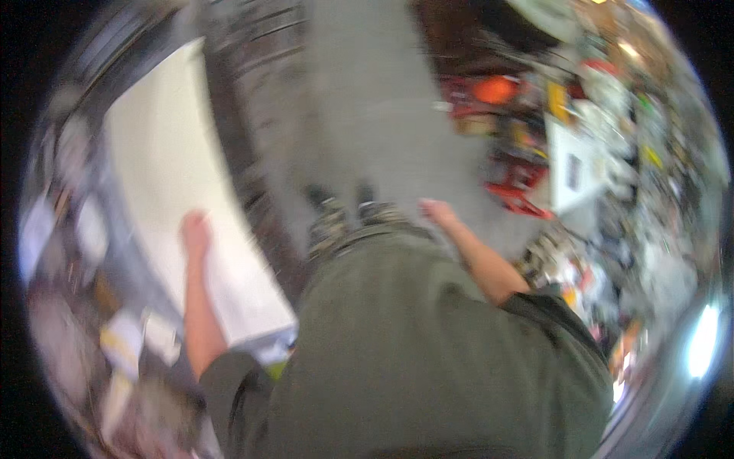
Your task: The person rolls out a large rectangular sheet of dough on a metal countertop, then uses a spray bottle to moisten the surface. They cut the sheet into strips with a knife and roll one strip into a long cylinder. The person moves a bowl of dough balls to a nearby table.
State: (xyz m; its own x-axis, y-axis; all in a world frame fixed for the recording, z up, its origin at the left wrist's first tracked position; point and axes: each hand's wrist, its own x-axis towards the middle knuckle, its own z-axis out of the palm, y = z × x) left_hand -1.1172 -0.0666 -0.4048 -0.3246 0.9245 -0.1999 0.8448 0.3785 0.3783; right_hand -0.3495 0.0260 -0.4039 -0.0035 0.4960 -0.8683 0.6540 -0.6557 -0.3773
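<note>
My left hand (196,232) is over a long cream-white sheet or board (166,137) on the left. Motion blur hides its fingers, and I cannot tell whether the hand touches that surface. At my right side, my right hand (437,211) hangs above the grey floor (378,109). Its fingers look bent, with a small pale spot at the tips; whether something is held there is unclear.
Red metal-looking equipment (519,183), an orange rounded object (496,90) and a white box (576,163) are among the clutter on the right. Dark slatted structures (269,34) border the floor on the left. Blurred papers or packages (123,341) lie at lower left.
</note>
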